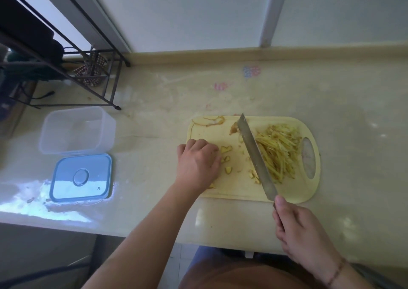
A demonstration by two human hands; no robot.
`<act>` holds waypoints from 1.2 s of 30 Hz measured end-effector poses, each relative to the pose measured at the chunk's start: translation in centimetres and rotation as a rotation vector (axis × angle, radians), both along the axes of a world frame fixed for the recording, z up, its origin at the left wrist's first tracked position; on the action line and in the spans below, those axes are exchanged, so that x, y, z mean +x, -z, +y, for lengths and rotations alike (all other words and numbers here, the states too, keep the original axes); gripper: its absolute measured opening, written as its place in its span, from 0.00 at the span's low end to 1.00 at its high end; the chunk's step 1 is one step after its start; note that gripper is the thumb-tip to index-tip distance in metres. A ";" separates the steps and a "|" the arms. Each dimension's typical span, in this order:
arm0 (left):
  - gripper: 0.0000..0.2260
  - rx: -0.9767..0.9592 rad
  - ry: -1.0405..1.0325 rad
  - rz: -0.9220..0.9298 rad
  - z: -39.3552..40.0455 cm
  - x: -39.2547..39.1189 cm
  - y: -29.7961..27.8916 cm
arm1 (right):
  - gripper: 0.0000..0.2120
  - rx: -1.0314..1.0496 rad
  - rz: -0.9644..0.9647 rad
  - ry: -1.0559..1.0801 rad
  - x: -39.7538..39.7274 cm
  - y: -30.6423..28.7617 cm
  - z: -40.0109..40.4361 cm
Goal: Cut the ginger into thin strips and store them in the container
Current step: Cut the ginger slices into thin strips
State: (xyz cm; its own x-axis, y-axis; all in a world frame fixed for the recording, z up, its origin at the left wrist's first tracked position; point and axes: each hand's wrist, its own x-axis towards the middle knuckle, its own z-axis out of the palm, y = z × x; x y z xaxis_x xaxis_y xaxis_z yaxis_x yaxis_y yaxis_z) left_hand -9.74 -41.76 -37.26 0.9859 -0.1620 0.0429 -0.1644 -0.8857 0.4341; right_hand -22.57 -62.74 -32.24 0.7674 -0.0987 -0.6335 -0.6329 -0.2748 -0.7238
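A pale yellow cutting board lies on the counter. A heap of thin ginger strips fills its right side. Small ginger pieces lie left of centre, with peel scraps at the far left corner. My right hand grips the handle of a long knife, whose blade lies diagonally across the board along the left edge of the strips. My left hand rests knuckles-up on the board's left side, fingers curled over the ginger pieces; whether it holds one is hidden. A clear empty container stands far left.
The container's blue lid lies flat just in front of it. A black wire rack stands at the back left of the counter, with a dark cable beside it. The counter's front edge runs just below the board.
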 end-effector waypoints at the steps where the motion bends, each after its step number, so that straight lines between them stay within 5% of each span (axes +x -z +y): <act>1: 0.09 0.034 0.021 -0.008 0.1 -0.3 0.0 | 0.34 0.006 0.000 0.000 -0.1 0.0 0.0; 20: 0.05 0.125 -0.212 0.174 -2.7 -1.4 -2.0 | 0.44 0.033 0.008 0.013 0.0 0.0 -0.1; 28: 0.04 -0.070 -0.254 0.354 -3.4 0.1 -2.5 | 0.41 0.012 -0.006 -0.012 0.1 -0.1 -0.3; 36: 0.07 0.114 -0.232 0.203 -2.9 0.4 -2.9 | 0.34 0.010 0.006 -0.004 0.2 -0.4 -0.6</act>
